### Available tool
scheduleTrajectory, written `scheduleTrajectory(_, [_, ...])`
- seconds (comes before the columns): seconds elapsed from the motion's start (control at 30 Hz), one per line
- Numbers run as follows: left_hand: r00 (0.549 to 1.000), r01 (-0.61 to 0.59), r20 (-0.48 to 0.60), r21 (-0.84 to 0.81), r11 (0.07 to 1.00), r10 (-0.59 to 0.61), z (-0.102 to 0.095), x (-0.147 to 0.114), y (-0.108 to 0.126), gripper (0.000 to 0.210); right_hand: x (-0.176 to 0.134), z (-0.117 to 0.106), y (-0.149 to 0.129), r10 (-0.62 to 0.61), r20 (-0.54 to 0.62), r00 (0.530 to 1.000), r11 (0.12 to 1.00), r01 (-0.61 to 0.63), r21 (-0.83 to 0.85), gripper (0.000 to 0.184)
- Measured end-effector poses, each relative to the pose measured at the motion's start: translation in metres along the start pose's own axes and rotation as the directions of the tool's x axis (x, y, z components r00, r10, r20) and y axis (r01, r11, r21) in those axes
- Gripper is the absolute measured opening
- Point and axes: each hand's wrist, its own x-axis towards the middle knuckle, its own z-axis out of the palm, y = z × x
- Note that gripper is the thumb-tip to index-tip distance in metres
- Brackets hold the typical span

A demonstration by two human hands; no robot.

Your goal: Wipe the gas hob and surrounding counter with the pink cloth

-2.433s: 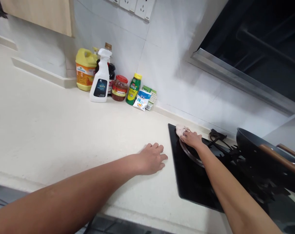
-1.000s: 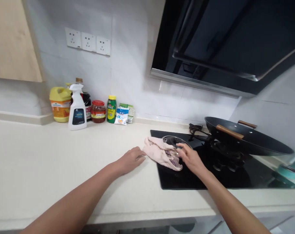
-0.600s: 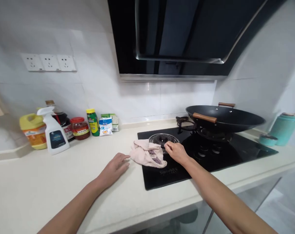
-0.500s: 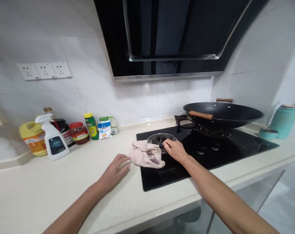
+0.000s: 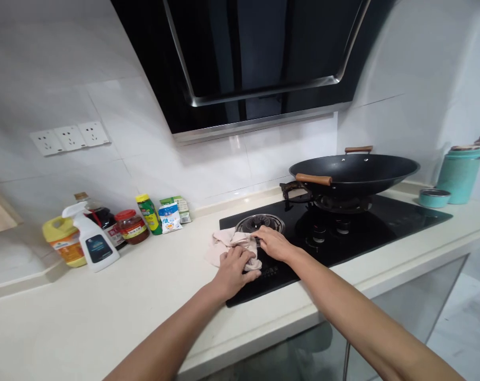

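A crumpled pale pink cloth (image 5: 224, 244) lies partly on the light counter and partly on the left side of the black glass gas hob (image 5: 291, 259). My left hand (image 5: 235, 271) rests on top of the cloth with its fingers curled into the fabric. At the cloth's upper right edge, the closed fingers of my right hand (image 5: 273, 242) meet the fabric; their tips are partly hidden. Just behind both hands is the hob's left burner (image 5: 263, 221), its ring touching or very near the cloth.
A black wok (image 5: 354, 172) with wooden handles sits on the right burner. Along the wall at left stand a white spray bottle (image 5: 94, 241), a yellow jug (image 5: 63, 238), a red-lidded jar (image 5: 132, 226) and packets (image 5: 170, 217). A range hood (image 5: 255, 63) overhangs the hob.
My left hand has moved right, from beside the cloth onto it. My right hand has shifted from over the burner to the cloth's edge. The view has tilted slightly.
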Motion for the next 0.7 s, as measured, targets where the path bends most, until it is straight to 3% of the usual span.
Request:
scheduleTrajectory(0.1, [0.999,0.022,-0.031,-0.141,0.99,-0.027,-0.004,-0.003,-0.005,0.026,0.0,0.003,-0.001,-0.034,0.044,0.998,0.999,0.035,-0.014,0.052])
scheduleTrajectory(0.23, [0.995,0.093,0.009,-0.454,0.886,-0.099,-0.02,-0.013,-0.013,0.043,-0.001,0.006,-0.003,-0.062,0.084,0.995,0.998,0.063,-0.004,0.046])
scheduleTrajectory(0.33, [0.989,0.147,0.064,-0.599,0.787,-0.136,-0.026,-0.027,-0.014,0.053,-0.002,0.006,-0.006,-0.08,0.098,0.992,0.997,0.078,0.02,0.039])
scheduleTrajectory(0.47, [0.988,0.15,0.066,-0.635,0.758,-0.141,-0.021,-0.048,-0.016,0.055,-0.004,0.003,-0.01,-0.112,0.109,0.988,0.993,0.107,0.053,0.023])
scheduleTrajectory(0.7, [0.973,0.169,0.0,-0.685,0.708,-0.233,-0.023,-0.083,-0.027,0.048,-0.009,0.002,-0.017,-0.163,0.142,0.976,0.985,0.154,0.076,0.027])
